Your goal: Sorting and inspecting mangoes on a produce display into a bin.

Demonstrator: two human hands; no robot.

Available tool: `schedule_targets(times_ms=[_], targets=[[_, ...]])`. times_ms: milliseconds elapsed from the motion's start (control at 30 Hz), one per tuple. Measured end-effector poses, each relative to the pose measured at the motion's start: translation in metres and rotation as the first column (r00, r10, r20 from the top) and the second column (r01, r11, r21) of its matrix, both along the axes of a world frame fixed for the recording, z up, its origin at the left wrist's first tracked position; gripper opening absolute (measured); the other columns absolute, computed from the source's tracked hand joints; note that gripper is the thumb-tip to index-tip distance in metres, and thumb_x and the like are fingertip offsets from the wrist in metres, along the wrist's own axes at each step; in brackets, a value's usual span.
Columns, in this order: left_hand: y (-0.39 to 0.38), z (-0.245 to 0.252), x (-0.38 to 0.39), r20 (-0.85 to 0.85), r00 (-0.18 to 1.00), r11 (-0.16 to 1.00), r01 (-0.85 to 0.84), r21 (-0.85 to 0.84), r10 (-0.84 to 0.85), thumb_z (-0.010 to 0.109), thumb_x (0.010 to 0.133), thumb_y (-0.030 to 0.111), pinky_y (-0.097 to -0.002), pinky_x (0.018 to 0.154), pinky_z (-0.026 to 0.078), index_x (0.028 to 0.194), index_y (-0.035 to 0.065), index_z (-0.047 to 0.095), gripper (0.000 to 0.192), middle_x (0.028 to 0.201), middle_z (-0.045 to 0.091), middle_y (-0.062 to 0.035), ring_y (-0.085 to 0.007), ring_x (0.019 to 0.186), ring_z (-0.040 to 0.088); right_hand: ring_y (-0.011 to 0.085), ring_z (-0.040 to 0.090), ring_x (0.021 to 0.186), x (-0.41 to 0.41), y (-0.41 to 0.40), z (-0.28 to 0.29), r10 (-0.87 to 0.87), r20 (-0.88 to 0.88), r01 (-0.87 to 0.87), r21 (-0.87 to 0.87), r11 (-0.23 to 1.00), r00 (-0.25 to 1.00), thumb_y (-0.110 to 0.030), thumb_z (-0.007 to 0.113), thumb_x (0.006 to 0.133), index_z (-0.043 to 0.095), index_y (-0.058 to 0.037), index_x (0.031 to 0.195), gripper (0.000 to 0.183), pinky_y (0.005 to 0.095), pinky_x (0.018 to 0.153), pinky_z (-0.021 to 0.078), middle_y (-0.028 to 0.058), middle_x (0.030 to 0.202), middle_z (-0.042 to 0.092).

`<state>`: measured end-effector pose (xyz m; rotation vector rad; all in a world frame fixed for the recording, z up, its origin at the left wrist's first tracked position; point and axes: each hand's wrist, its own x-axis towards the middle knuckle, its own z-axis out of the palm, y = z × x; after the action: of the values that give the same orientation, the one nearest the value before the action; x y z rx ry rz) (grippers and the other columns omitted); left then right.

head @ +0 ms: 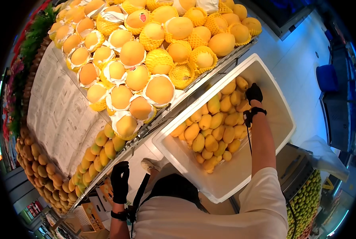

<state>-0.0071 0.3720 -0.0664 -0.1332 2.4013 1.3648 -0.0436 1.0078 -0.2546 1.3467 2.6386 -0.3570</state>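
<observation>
My right hand, in a black glove, reaches into a white foam box beside the yellow mangoes heaped in it. Its fingers point away from me, and I cannot tell whether they grip a fruit. My left hand, also gloved in black, hangs near the front edge of the display stand. Its fingers are loosely curled with a gap by the thumb, and no object shows in it. Each wrist wears a black strap with a small device.
Large round yellow fruit in paper and foam nets fill the upper display. Mangoes line its lower edge around a pale sheet. Cardboard boxes lie below. Green fruit and a plastic bag are at right.
</observation>
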Motion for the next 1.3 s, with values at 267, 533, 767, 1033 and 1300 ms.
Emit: schedule_targets(times_ms=[267, 533, 767, 1033, 1300], targets=[[-0.019, 0.000, 0.015, -0.052, 0.998, 0.995, -0.033, 0.097, 0.038, 0.057, 0.088, 0.002, -0.0246, 0.081, 0.046, 0.104, 0.0034, 0.059, 0.017, 0.096, 0.061, -0.0025, -0.0104, 0.087, 0.056, 0.0367, 0.058, 0.101, 0.030, -0.005, 0.016, -0.055, -0.091, 0.048, -0.082, 0.995, 0.994, -0.027, 0.058, 0.082, 0.059, -0.0035, 0.105, 0.033, 0.0422, 0.086, 0.0474, 0.0204, 0.109, 0.061], [-0.051, 0.010, 0.027, -0.032, 0.999, 0.989, -0.022, 0.148, 0.027, 0.059, 0.085, 0.001, -0.0194, 0.064, 0.038, 0.106, 0.0058, 0.060, 0.022, 0.072, 0.047, 0.0052, -0.0046, 0.067, 0.042, 0.0322, 0.063, 0.084, 0.048, -0.014, 0.015, -0.090, -0.370, -0.015, -0.272, 0.962, 0.925, -0.037, 0.059, 0.082, 0.065, -0.0020, 0.094, 0.038, 0.0405, 0.076, 0.0487, 0.0171, 0.094, 0.066], [-0.116, 0.009, 0.042, -0.059, 0.998, 0.963, 0.001, 0.270, 0.016, 0.060, 0.083, -0.001, -0.0184, 0.064, 0.039, 0.107, 0.0065, 0.059, 0.025, 0.094, 0.059, 0.0042, -0.0038, 0.067, 0.042, 0.0165, 0.058, 0.063, 0.077, -0.079, 0.075, -0.294, -0.481, -0.081, -0.617, 0.782, 0.826, -0.030, 0.064, 0.081, 0.065, -0.0025, 0.095, 0.030, 0.0311, 0.057, 0.0474, 0.0113, 0.081, 0.062], [-0.241, 0.000, 0.082, -0.131, 0.984, 0.924, -0.066, 0.377, 0.123, 0.059, 0.084, 0.001, -0.0189, 0.068, 0.041, 0.103, 0.0057, 0.059, 0.020, 0.097, 0.060, 0.0022, -0.0042, 0.071, 0.046, 0.0149, 0.060, 0.061, 0.115, -0.225, 0.126, -0.470, -0.496, -0.161, -0.793, 0.588, 0.730, -0.014, 0.059, 0.083, 0.064, -0.0074, 0.095, 0.015, 0.0259, 0.049, 0.0462, 0.0038, 0.081, 0.062], [-0.354, -0.015, 0.135, -0.122, 0.899, 0.794, -0.301, 0.528, 0.422, 0.060, 0.084, 0.000, -0.0247, 0.066, 0.047, 0.100, 0.0014, 0.058, 0.016, 0.093, 0.063, -0.0064, -0.0119, 0.075, 0.057, 0.0171, 0.063, 0.064, 0.089, -0.371, 0.159, -0.311, -0.504, -0.321, -0.813, 0.486, 0.806, -0.016, 0.062, 0.085, 0.059, -0.0032, 0.103, 0.022, 0.0259, 0.052, 0.0492, 0.0061, 0.082, 0.064]])
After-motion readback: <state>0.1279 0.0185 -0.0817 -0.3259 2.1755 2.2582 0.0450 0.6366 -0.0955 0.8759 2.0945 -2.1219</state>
